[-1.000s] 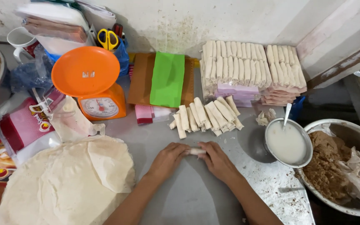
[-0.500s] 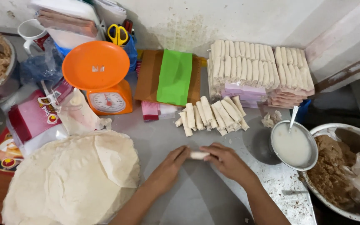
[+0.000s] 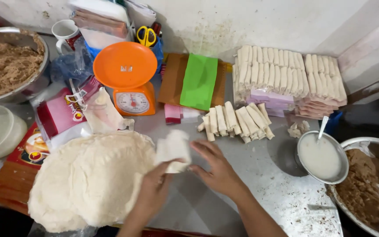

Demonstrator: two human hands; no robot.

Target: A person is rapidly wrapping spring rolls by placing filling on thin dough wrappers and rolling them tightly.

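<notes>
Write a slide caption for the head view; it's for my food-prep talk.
Left hand lifts a wrapper off the stack, right hand beside it, near piled rolls.

The thin wrapper sheet (image 3: 172, 149) is smeared with motion blur, its edges unclear; the left hand (image 3: 154, 188) hides its lower corner; both forearms run off the bottom edge; the metal bowl of brown filling (image 3: 5, 66) is cut by the left edge; the second filling bowl (image 3: 365, 188) is cropped at the right; the scale's dial (image 3: 132, 103) is too small to read.
</notes>
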